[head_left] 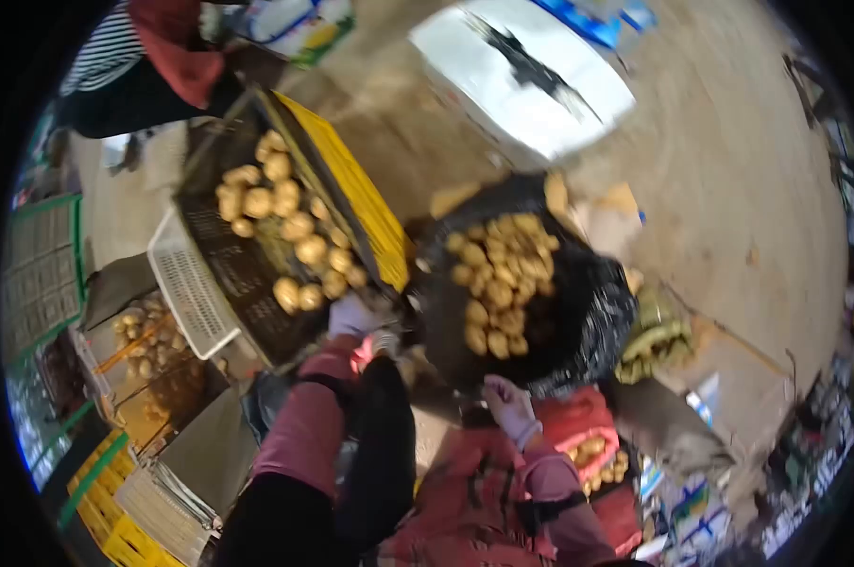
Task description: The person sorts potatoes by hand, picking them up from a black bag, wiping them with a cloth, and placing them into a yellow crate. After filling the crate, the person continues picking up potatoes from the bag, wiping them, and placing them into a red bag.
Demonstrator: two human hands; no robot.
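Observation:
My left hand (351,317), in a pale glove, is at the lower right corner of the dark crate (227,283); its fingers are blurred, and what they hold, if anything, does not show. Potatoes (297,227) lie in that crate. My right hand (509,408), also gloved, is just below the near rim of a black plastic bag (602,312). Its fingers are drawn together, and anything between them is too small to tell. More potatoes (503,279), mostly smaller, fill part of the opened bag.
A yellow crate (347,175) stands between crate and bag. Another person (177,57) is at the upper left. A white box (526,80) lies beyond the bag. At the left are a white basket (193,283) and a carton of potatoes (148,345); a red bag (592,430) is at the lower right.

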